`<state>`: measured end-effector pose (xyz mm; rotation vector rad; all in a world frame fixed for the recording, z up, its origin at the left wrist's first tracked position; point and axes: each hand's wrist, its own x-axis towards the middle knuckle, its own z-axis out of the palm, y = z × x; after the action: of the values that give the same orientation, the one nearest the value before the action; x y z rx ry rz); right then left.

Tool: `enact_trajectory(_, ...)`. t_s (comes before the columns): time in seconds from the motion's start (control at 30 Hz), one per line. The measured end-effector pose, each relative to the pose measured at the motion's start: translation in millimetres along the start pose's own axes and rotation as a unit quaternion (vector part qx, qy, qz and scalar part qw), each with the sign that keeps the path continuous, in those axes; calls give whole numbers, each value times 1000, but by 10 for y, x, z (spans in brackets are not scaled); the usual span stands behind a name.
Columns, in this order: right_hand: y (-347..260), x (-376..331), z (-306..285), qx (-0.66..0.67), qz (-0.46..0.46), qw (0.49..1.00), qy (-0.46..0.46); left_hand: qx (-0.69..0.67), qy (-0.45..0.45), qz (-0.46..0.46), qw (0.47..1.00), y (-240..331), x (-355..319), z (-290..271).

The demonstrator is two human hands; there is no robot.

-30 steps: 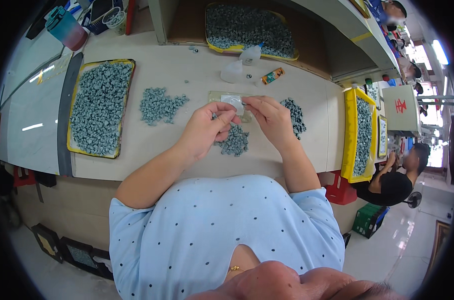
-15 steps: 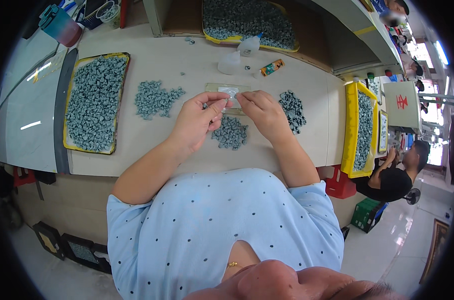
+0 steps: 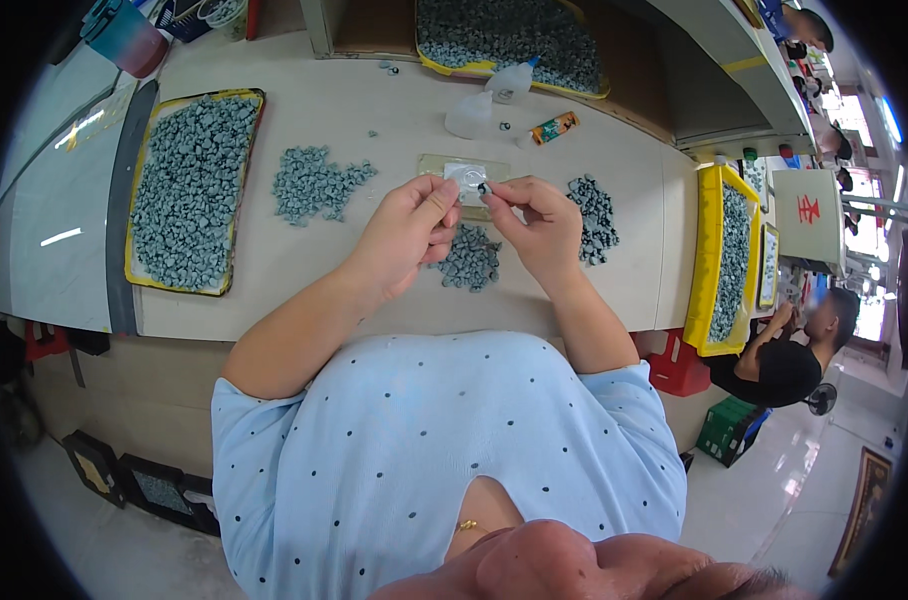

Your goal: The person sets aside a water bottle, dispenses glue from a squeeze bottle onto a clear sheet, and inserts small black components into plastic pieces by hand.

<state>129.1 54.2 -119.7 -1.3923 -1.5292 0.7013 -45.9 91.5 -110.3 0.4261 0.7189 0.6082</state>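
My right hand pinches a small dark greenish piece between thumb and fingertips. Close by on its left, my left hand is closed, thumb against fingers; what it holds, if anything, is hidden. Both hands are over a pale yellowish slab with a white square bearing a ring-shaped mark. Just in front lies a heap of small grey-green pieces, partly covered by my fingers. A looser pile of similar pieces spreads on the left, and a darker pile lies beside my right hand.
A yellow-edged tray full of pieces is at left, another full tray on the back shelf. Two translucent bottles and an orange-green tube stand or lie behind the slab. A yellow bin is at right; a person sits beyond.
My right hand has turned and drawn slightly right, so the dark piece now shows at its fingertips. My left hand stays closed near the slab. The whole view has shifted slightly.
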Motion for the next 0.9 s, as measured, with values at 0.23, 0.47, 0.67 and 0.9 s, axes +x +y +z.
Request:
enact_trajectory(0.23,-113,-28,107,-53,-105,993,24,50,6,-24,998,-31,14,-20)
enact_trajectory(0.47,8,-5,115,-140,-290,947,12,55,8,-40,998,-61,24,-35)
enact_trajectory(0.67,22,-28,164,-166,-325,931,11,50,9,-22,998,-123,13,-47)
enact_trajectory(0.9,37,-52,155,-119,-273,955,-8,102,39,56,992,-170,-15,-24)
